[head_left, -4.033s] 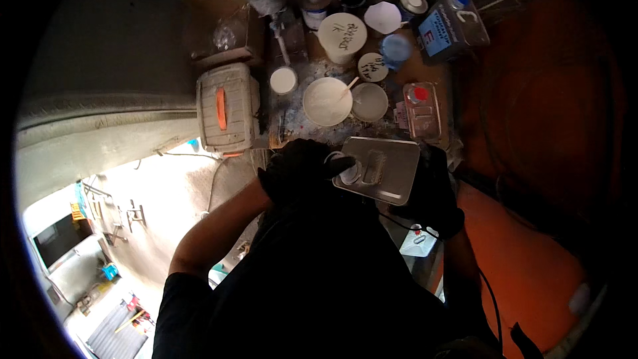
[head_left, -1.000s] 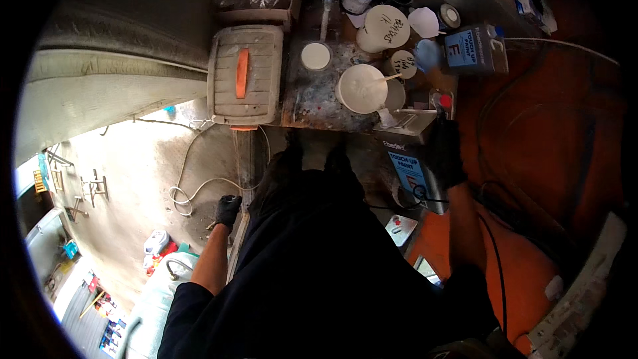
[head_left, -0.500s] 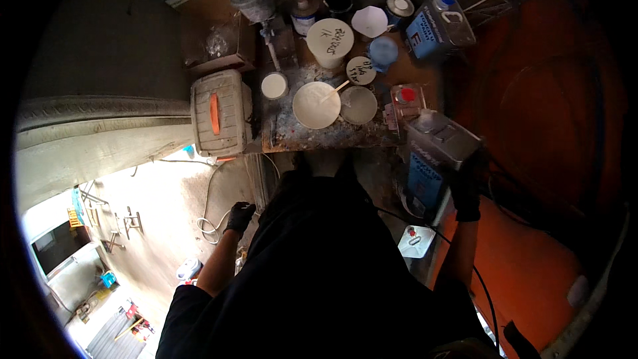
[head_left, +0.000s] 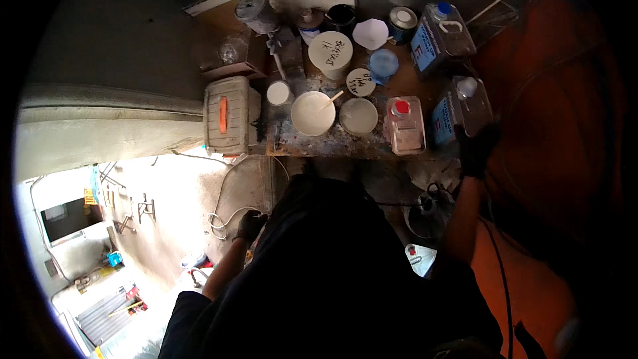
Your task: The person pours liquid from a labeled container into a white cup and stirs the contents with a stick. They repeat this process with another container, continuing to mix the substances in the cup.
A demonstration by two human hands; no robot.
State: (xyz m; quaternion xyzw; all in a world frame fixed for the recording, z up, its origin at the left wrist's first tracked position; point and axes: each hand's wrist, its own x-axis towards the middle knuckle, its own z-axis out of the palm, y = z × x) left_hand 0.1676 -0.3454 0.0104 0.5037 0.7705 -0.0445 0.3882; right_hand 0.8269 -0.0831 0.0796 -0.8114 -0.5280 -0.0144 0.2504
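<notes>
Bearing writing: white-capped metal can (head_left: 474, 108) (printed blue label (head_left: 443, 121)) and white tub lid (head_left: 330, 51) (dark handwriting).
Can's place: right end of the worktop (head_left: 312, 145), beside a red-capped jug (head_left: 406, 131).
Right grip (head_left: 477, 148): arm (head_left: 461, 216) extended, at the can's near edge; cannot tell how far closed.
Left grip (head_left: 251, 225): low, half curled, hold unclear.

White glare washes out the floor (head_left: 183, 203) at lower left; the desk (head_left: 319, 145) sits dimmer; straight edges bend toward the black rim.
</notes>
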